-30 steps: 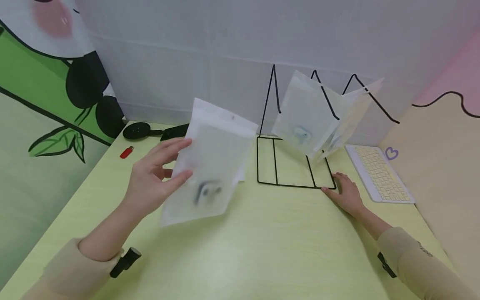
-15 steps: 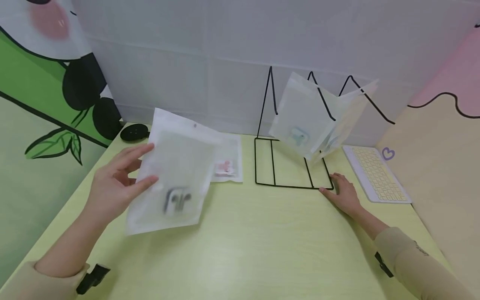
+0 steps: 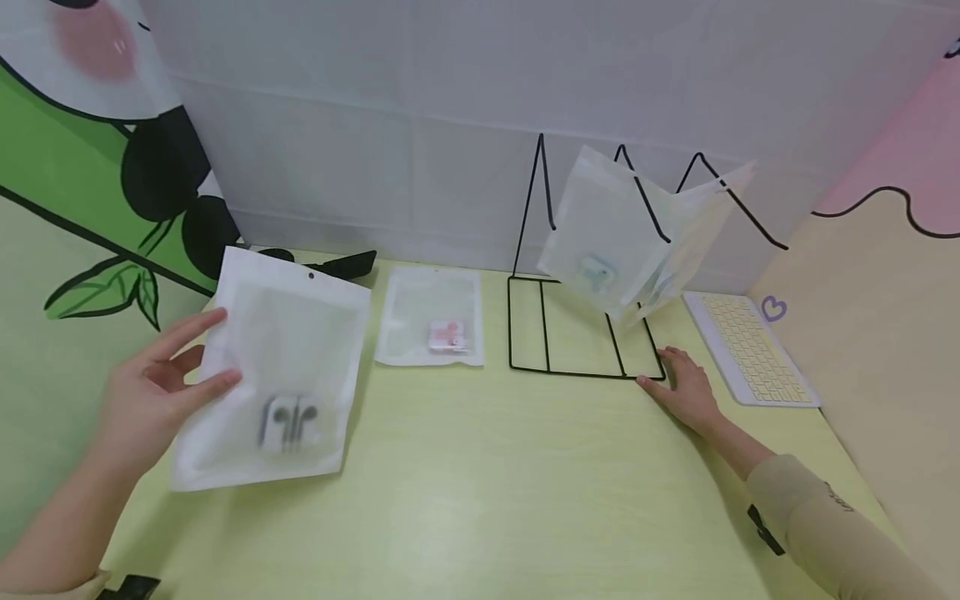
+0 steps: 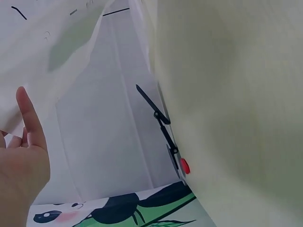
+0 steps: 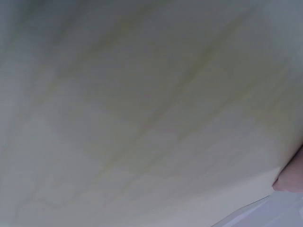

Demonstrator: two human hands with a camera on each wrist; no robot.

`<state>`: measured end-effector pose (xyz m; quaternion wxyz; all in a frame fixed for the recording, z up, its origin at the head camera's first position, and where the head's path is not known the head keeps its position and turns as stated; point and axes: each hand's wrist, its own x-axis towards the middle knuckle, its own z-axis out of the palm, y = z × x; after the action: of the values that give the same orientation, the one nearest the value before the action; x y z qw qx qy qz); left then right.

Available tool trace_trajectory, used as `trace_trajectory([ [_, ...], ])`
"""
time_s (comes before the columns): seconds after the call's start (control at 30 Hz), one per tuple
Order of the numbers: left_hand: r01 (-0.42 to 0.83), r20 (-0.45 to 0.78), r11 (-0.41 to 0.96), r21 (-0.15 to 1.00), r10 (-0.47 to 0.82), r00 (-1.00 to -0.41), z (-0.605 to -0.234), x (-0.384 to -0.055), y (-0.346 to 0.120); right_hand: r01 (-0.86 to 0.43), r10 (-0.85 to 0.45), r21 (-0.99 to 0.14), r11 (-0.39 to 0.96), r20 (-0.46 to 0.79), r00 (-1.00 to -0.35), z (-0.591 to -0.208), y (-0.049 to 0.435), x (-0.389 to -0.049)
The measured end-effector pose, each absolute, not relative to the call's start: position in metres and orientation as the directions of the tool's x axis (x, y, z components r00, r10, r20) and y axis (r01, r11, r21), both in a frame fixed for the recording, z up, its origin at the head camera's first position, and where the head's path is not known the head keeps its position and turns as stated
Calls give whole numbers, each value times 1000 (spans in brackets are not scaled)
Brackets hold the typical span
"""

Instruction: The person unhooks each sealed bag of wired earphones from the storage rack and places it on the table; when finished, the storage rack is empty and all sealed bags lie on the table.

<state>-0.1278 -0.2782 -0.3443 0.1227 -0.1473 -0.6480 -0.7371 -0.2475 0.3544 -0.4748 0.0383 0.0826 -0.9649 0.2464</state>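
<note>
My left hand (image 3: 153,396) pinches the left edge of a white translucent zip pouch (image 3: 292,342), held up over the table's left side. Wired earphones (image 3: 288,421) show through its lower part. The left wrist view shows this hand (image 4: 23,165) with part of the pouch (image 4: 52,56). My right hand (image 3: 688,392) rests at the front right corner of a black wire rack (image 3: 573,373), thumb and fingers at the frame. Two similar pouches lean in the rack: one (image 3: 592,212) with a light blue item, another (image 3: 716,221) behind it. Only a bit of the right hand (image 5: 291,179) appears in the right wrist view.
A flat pouch (image 3: 420,300) with a pink item lies left of the rack. A white keyboard (image 3: 753,350) stands along the right edge. At the back left lies a black folding stand (image 3: 348,265). A red USB stick (image 4: 185,165) is near it.
My left hand has carried the earphone pouch left and down, uncovering the flat pouch with the pink item. My right hand stays at the rack corner.
</note>
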Motion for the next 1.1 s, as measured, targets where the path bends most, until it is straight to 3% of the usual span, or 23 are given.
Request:
trace_trajectory([
  [0.17,338,338,11,941,7,-941,-356,-128,-294,-181,-141,-470,864,119,-983,-476,355,-248],
  [0.3,261,281,355,897,-3,-960,-364,-128,-307,-182,-143,-469,864,118,-983,-475,354,-248],
  [0.43,216,264,654,726,26,-964,-372,-129,-318,-185,-145,-462,867,120,-982,-474,354,-248],
  [0.7,266,252,784,560,145,-957,-389,-135,-340,-207,-161,-460,863,138,-977,-478,356,-249],
  [1.1,295,152,797,527,253,-955,-411,-147,-370,-211,-160,-450,868,149,-976,-479,356,-249],
])
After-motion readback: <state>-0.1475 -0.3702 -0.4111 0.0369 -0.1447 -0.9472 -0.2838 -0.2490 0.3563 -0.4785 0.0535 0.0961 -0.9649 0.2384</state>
